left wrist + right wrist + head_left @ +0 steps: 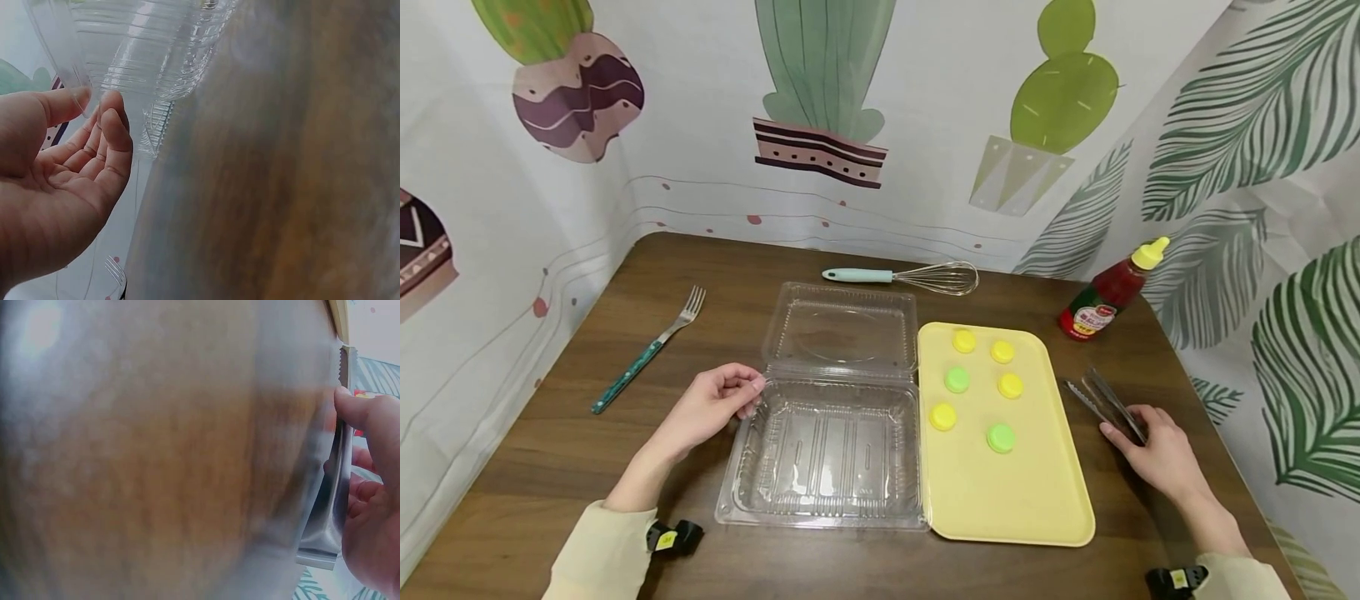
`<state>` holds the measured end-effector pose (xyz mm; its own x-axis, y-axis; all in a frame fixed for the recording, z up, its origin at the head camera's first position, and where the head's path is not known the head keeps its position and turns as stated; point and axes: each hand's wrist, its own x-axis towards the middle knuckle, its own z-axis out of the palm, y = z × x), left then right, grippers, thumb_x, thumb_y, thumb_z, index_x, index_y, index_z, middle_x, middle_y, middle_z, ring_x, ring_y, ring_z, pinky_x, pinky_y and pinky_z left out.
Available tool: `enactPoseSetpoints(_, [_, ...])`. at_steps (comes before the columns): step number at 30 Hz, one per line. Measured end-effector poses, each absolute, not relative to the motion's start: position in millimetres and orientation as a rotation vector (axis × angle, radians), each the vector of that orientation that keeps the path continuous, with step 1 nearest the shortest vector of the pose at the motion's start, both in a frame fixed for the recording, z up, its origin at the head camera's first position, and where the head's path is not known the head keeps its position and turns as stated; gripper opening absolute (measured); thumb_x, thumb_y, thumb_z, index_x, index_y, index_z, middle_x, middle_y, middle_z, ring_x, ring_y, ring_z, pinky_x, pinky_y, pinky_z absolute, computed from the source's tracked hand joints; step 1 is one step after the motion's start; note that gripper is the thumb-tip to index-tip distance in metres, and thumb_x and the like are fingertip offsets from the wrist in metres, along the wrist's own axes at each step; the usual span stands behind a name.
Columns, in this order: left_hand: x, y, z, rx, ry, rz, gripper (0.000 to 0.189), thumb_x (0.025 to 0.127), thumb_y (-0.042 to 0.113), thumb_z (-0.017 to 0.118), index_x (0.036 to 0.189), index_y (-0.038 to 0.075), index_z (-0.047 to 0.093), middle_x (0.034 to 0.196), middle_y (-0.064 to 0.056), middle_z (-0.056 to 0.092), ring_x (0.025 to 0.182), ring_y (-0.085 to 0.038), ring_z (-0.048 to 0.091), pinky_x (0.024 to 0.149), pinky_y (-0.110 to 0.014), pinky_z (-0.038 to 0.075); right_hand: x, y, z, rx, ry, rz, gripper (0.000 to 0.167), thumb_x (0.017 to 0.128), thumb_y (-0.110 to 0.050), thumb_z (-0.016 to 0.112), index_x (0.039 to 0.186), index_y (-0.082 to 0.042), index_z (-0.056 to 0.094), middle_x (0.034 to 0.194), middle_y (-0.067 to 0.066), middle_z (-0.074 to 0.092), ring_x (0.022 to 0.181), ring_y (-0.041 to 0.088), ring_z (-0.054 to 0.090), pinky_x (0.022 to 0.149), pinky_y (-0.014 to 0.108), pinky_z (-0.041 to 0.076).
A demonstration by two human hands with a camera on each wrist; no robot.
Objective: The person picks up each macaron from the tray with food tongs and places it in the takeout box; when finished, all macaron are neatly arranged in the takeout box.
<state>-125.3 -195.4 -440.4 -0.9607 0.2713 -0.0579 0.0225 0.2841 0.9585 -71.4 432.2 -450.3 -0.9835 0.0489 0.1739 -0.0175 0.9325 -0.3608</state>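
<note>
My left hand (pixel 709 406) is at the left edge of a clear plastic clamshell box (pixel 831 458), near its hinge. In the left wrist view, the thumb and fingertips pinch the box's rim (pixel 74 69). The box lies unfolded, its lid (pixel 842 329) towards the back. On the right, my right hand (pixel 1167 457) grips metal tongs (pixel 1117 406), whose arms stand apart and point away towards the back left; nothing is between their tips. A yellow tray (pixel 1007 508) touches the box's right side. It bears several small round yellow pieces (pixel 1011 385) and two green ones (pixel 1001 438).
A whisk (pixel 859 275) lies behind the lid. To the left is a fork (pixel 651 354) with a green patterned handle. A red sauce bottle (pixel 1103 296) with a yellow cap stands at the back right, beyond the tongs. Patterned cloth hangs behind the wooden table (pixel 805 567).
</note>
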Motion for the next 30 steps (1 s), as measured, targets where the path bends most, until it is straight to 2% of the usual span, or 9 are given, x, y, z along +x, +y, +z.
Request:
enactPoseSetpoints(7, [-125.9, -195.2, -441.5, 0.260, 2.345, 1.745, 0.024, 0.100, 0.014, 0.062, 0.108, -0.008, 0.061, 0.087, -0.016, 0.065, 0.070, -0.015, 0.063, 0.063, -0.028, 0.055, -73.0, 434.5, -444.7, -0.005, -2.882, 0.546, 0.046, 0.091, -0.027, 0.074, 0.111, 0.012, 0.058, 0.097, 0.029, 0.062, 0.083, 0.042, 0.058, 0.069, 0.058, 0.045])
enactPoseSetpoints(20, [-126.2, -196.2, -441.6, 0.270, 2.370, 1.744, 0.023, 0.100, 0.013, 0.063, 0.108, -0.009, 0.061, 0.088, -0.017, 0.066, 0.070, -0.015, 0.064, 0.064, -0.028, 0.056, -76.3, 431.5, -424.8, 0.002, -2.897, 0.496, 0.051, 0.091, -0.033, 0.073, 0.116, 0.009, 0.058, 0.106, 0.032, 0.061, 0.089, 0.049, 0.060, 0.070, 0.062, 0.045])
enactPoseSetpoints(30, [-126.2, -195.1, -441.6, 0.266, 2.373, 1.740, 0.024, 0.100, 0.013, 0.062, 0.108, -0.009, 0.061, 0.088, -0.016, 0.066, 0.070, -0.015, 0.064, 0.064, -0.028, 0.056, -85.8, 430.9, -410.2, 0.076, -2.868, 0.477, 0.046, 0.091, -0.033, 0.074, 0.112, 0.006, 0.061, 0.092, 0.021, 0.064, 0.076, 0.035, 0.059, 0.063, 0.051, 0.044])
